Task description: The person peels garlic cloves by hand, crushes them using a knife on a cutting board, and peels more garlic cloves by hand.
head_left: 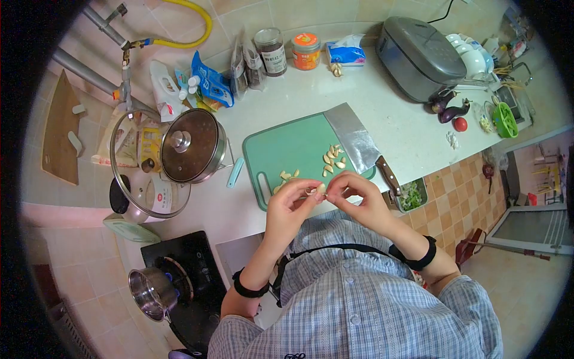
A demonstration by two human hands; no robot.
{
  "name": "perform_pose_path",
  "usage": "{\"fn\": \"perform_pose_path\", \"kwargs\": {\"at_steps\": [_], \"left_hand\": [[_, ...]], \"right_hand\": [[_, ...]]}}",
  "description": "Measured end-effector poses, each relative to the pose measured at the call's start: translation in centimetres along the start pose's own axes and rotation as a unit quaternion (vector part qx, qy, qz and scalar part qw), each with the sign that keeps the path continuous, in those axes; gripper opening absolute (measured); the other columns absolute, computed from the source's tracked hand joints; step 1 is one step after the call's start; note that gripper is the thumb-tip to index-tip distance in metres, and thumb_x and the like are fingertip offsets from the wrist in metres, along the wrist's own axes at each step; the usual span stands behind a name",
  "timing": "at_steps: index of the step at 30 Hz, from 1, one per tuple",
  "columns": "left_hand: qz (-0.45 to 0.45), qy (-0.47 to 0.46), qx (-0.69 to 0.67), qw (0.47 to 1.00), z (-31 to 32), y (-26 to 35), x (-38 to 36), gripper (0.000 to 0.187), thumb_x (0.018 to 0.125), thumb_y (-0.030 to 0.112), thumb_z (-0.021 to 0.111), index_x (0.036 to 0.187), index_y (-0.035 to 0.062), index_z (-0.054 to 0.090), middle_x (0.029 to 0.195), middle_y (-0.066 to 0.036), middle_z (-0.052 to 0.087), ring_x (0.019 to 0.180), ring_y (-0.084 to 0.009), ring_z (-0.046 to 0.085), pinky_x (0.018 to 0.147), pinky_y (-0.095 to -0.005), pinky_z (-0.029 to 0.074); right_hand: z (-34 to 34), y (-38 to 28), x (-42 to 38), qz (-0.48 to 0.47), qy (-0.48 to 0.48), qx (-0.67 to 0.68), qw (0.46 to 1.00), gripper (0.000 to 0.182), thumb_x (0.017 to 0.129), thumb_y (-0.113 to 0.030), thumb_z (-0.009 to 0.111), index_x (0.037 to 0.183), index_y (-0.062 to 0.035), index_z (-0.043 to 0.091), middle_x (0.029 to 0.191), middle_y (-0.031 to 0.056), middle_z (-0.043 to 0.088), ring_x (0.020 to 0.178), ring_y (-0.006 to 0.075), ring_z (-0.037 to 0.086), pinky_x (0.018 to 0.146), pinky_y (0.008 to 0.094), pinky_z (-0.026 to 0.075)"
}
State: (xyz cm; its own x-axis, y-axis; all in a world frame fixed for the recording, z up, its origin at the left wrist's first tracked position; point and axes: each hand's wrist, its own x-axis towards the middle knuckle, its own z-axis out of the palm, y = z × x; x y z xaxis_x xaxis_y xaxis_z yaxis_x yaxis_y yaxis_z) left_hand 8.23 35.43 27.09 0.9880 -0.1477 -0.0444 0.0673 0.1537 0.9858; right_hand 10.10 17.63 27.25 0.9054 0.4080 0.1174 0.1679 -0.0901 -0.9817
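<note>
Garlic clove (321, 188) grasped in the left hand's (290, 202) grip, its end pinched by the right hand (363, 202), loose cloves (327, 160) scattered on a green cutting board (286, 142).

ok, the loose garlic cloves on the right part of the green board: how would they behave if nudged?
The garlic cloves are small, so probably light and easy to shift. Their curved, tapered shape suggests an uneven rock or roll. Lying loose on the flat green board, they'd likely scatter if pushed together.

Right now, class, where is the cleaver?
In the head view, the cleaver lies right of centre, across the green cutting board's right side, beside some garlic cloves.
</note>
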Motion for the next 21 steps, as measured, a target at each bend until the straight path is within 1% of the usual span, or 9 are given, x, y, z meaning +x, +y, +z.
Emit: {"fn": "perform_pose_path", "kwargs": {"at_steps": [5,7,8,10,11,13,17,20,21], "left_hand": [[-0.012,0.006,-0.001,1.0,0.0,0.1,0.0,0.019,0.084,0.0,0.056,0.103,-0.0044,0.056,0.099,-0.009,0.058,0.088,-0.0177,0.062,0.078,-0.0262,0.052],[-0.018,0.007,-0.004,1.0,0.0,0.0,0.0,0.019,0.084,-0.001,0.056,0.103,-0.004,0.057,0.098,-0.009,0.058,0.088,-0.0181,0.062,0.078,-0.0263,0.052],[0.011,0.007,0.018,1.0,0.0,-0.2,0.1,0.018,0.084,-0.001,0.056,0.102,-0.0036,0.058,0.098,-0.009,0.058,0.088,-0.018,0.062,0.078,-0.0264,0.052],[0.039,0.006,0.04,0.998,0.2,-0.2,0.1,0.017,0.083,0.0,0.057,0.1,-0.0032,0.059,0.099,-0.009,0.058,0.087,-0.018,0.062,0.078,-0.0264,0.052],[0.053,0.007,0.088,0.995,0.3,-0.1,0.1,0.016,0.083,0.0,0.058,0.098,-0.0032,0.06,0.098,-0.009,0.059,0.087,-0.0177,0.063,0.077,-0.0263,0.052],[0.067,0.005,0.135,0.989,0.7,0.2,0.1,0.015,0.082,0.001,0.059,0.096,-0.0031,0.061,0.098,-0.009,0.06,0.087,-0.0173,0.063,0.077,-0.0262,0.053],[0.06,0.023,0.126,0.99,0.9,0.4,-0.1,0.013,0.083,0.002,0.059,0.094,-0.0029,0.062,0.093,-0.009,0.062,0.084,-0.0163,0.064,0.073,-0.0256,0.053],[0.04,0.029,0.094,0.994,0.7,0.3,-0.1,0.013,0.083,0.002,0.059,0.095,-0.002,0.062,0.091,-0.009,0.063,0.081,-0.0162,0.064,0.071,-0.0253,0.052],[0.034,0.032,0.079,0.996,0.6,0.2,-0.1,0.013,0.083,0.002,0.058,0.095,-0.0015,0.061,0.09,-0.009,0.064,0.08,-0.0162,0.064,0.07,-0.0251,0.052]], "right_hand": [[-0.6,-0.3,0.0,0.005,-0.042,-0.004,0.999,0.009,0.079,-0.009,0.064,0.086,-0.0063,0.059,0.087,0.0017,0.057,0.072,0.0086,0.055,0.064,0.0222,0.045],[-0.8,-0.4,-0.1,0.021,-0.049,-0.02,0.998,0.013,0.078,-0.004,0.064,0.09,-0.0043,0.059,0.091,0.0037,0.059,0.075,0.0103,0.057,0.068,0.0228,0.046],[-0.8,-0.5,-0.1,0.021,-0.049,-0.02,0.998,0.013,0.078,-0.004,0.064,0.09,-0.0043,0.059,0.091,0.0037,0.059,0.075,0.0103,0.057,0.068,0.0228,0.046],[-0.8,-0.6,0.0,0.045,0.023,0.028,0.998,0.019,0.077,-0.003,0.066,0.095,-0.0036,0.062,0.091,0.0059,0.06,0.072,0.0108,0.057,0.067,0.0226,0.047],[-0.9,-0.5,0.1,0.045,0.023,0.028,0.998,0.019,0.077,-0.003,0.066,0.095,-0.0036,0.062,0.091,0.0059,0.06,0.072,0.0108,0.057,0.067,0.0226,0.047],[-0.9,-0.2,0.3,-0.038,0.004,-0.029,0.999,0.021,0.077,-0.001,0.066,0.098,-0.0024,0.063,0.09,0.0076,0.06,0.074,0.0115,0.058,0.066,0.0228,0.048],[-0.8,0.3,0.4,-0.073,0.027,-0.035,0.996,0.015,0.078,-0.002,0.065,0.093,-0.0007,0.064,0.089,0.0064,0.06,0.073,0.0112,0.059,0.062,0.0214,0.048],[-0.7,0.4,0.2,-0.033,0.017,0.03,0.999,0.014,0.079,-0.003,0.065,0.093,-0.0006,0.062,0.089,0.0059,0.059,0.073,0.0108,0.06,0.064,0.021,0.048],[-0.6,0.7,0.1,0.016,0.018,0.097,0.995,0.014,0.079,-0.004,0.065,0.092,-0.0005,0.061,0.088,0.0058,0.06,0.072,0.0104,0.06,0.064,0.0209,0.048]]}}
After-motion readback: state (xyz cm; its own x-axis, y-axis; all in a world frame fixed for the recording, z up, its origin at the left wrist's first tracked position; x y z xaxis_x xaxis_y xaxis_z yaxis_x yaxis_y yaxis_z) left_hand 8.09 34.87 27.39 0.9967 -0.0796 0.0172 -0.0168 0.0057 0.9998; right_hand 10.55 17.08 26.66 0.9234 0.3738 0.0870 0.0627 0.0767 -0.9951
